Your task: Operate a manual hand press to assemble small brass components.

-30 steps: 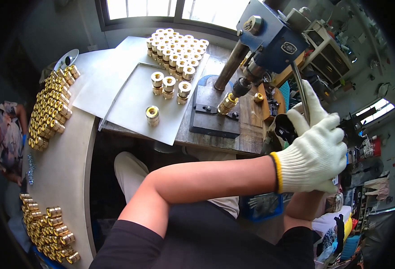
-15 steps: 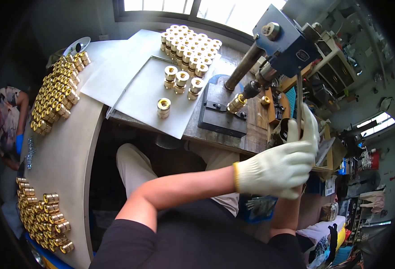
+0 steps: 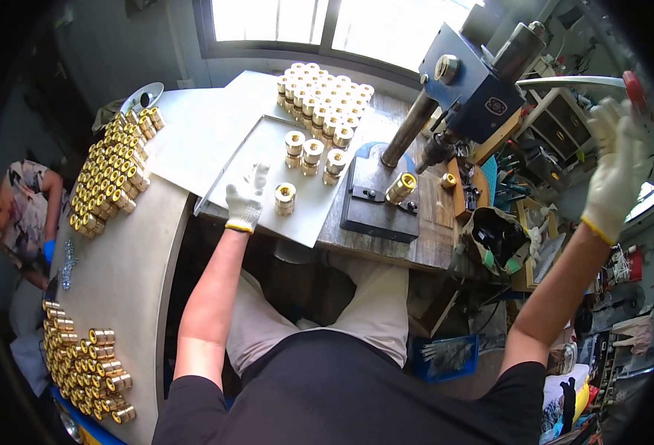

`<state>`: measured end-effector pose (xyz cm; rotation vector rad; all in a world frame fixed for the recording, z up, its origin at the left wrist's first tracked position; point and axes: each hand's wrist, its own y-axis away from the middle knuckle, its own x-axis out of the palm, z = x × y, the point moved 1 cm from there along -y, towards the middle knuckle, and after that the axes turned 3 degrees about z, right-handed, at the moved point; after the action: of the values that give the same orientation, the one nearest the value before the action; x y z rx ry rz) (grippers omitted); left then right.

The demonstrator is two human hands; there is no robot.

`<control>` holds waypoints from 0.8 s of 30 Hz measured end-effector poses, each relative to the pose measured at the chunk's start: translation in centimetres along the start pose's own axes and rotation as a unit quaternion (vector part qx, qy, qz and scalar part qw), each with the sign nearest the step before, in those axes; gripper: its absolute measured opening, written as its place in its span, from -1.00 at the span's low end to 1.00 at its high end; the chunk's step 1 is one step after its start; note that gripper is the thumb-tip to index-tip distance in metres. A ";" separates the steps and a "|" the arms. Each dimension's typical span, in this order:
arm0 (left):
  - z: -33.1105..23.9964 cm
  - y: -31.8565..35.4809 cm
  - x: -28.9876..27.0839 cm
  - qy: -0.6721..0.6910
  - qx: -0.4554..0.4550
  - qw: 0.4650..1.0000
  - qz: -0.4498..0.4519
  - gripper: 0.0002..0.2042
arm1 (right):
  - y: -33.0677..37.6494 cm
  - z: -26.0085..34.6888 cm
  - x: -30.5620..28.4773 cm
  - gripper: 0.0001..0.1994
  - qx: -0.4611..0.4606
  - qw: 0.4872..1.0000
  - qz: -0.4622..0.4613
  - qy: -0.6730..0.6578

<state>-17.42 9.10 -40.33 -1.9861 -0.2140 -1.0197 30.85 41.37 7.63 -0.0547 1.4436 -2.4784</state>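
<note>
My left hand (image 3: 245, 199), in a white knit glove with a yellow cuff, is over the grey metal sheet (image 3: 227, 211), its fingers stretched out and empty. Just right of it stands a single brass fitting (image 3: 284, 200). At the far right my gloved right hand (image 3: 613, 170) is raised, fingers extended, just below the red knob (image 3: 633, 89) of the press lever (image 3: 564, 81). Another brass fitting (image 3: 401, 188) sits tilted on the black base (image 3: 375, 215) of the blue bench press (image 3: 457, 78). The press chuck (image 3: 436, 150) hangs above that fitting, apart from it.
Rows of brass fittings (image 3: 323, 100) stand at the back of the sheet. More fittings (image 3: 112, 174) and another pile (image 3: 89, 371) cover the left table (image 3: 130, 285). A loose fitting (image 3: 448, 180) lies by a wooden tool tray (image 3: 471, 196). Another person (image 3: 30, 200) is at far left.
My hands, close together at the lever before, have parted: the left moved to the sheet, the right up and outward. The lever has swung up, and the chuck has lifted off the fitting.
</note>
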 end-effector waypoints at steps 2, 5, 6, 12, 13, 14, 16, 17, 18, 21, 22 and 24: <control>-1.1 3.3 -4.1 -0.178 0.053 0.956 -0.226 -0.44 | 4.9 -2.1 4.4 -0.64 0.002 1.000 0.021 -0.010; 0.2 1.4 -1.5 -0.402 0.017 0.890 -0.214 -0.58 | 14.3 -4.8 8.2 -0.75 0.132 0.982 0.122 0.057; 0.3 1.3 -1.7 -0.741 0.004 0.647 -0.179 -0.62 | 17.1 -7.2 9.2 -0.76 0.071 0.972 0.184 0.124; 0.3 0.3 2.7 -0.879 0.009 0.467 -0.093 -0.67 | 26.7 -9.4 16.3 -0.43 0.187 0.939 0.234 0.167; 0.1 0.2 3.3 -0.843 -0.033 0.519 -0.138 -0.69 | 26.7 -9.3 16.9 -0.45 0.168 0.947 0.213 0.174; 0.1 0.3 3.5 -0.800 -0.075 0.566 -0.183 -0.70 | 26.5 -9.7 17.0 -0.45 0.167 0.946 0.216 0.173; 0.0 0.5 3.3 -0.797 -0.045 0.578 -0.172 -0.73 | 26.4 -10.4 17.8 -0.51 0.210 0.941 0.222 0.149; -0.4 0.7 3.4 -0.793 -0.015 0.589 -0.158 -0.75 | 26.1 -10.0 18.4 -0.57 0.230 0.941 0.220 0.119; -0.5 0.9 3.3 -0.796 -0.016 0.582 -0.165 -0.75 | 26.1 -10.8 18.5 -0.58 0.235 0.938 0.223 0.121; 1.5 -0.6 6.7 -0.841 0.023 0.516 -0.157 -0.79 | 25.7 -11.4 17.3 -0.60 0.196 0.947 0.210 0.145; 1.6 -1.4 7.8 -0.861 0.001 0.485 -0.157 -0.75 | 25.2 -10.6 16.8 -0.61 0.195 0.951 0.191 0.148; 0.8 -0.6 6.2 -0.894 0.007 0.422 -0.151 -0.68 | 25.6 -10.4 16.4 -0.62 0.247 0.956 0.155 0.034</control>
<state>-13.17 8.72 -35.71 -2.0909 -1.6691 1.4460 18.77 34.11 -21.25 0.3325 0.7422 -2.5071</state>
